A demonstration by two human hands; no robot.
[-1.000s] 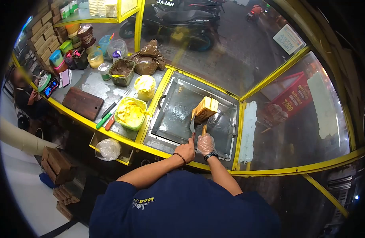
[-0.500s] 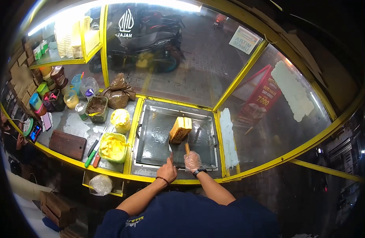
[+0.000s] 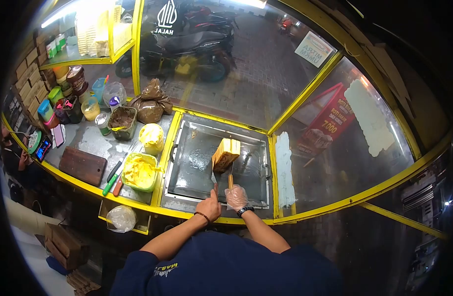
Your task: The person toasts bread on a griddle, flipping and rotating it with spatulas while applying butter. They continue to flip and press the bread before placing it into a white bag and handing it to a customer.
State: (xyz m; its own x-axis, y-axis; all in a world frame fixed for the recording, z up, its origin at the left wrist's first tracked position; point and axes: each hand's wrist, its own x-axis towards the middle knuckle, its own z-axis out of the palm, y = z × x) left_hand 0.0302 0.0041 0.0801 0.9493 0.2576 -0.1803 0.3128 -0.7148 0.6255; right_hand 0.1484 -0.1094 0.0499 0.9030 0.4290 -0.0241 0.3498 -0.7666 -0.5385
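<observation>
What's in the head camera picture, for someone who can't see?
The bare left hand holds a spatula and the gloved right hand a wooden-handled tool against a block of bread on a griddle inside a yellow-framed glass food cart. Left of the griddle sit a tub of yellow spread and a wooden board.

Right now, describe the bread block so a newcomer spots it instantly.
Find the yellow-framed glass cart; its steel griddle tray sits centre. On it stands a golden-brown bread block, tilted, met by two spatulas. Unlike the yellow spread tubs to its left, it is square-edged and sliced.
</observation>
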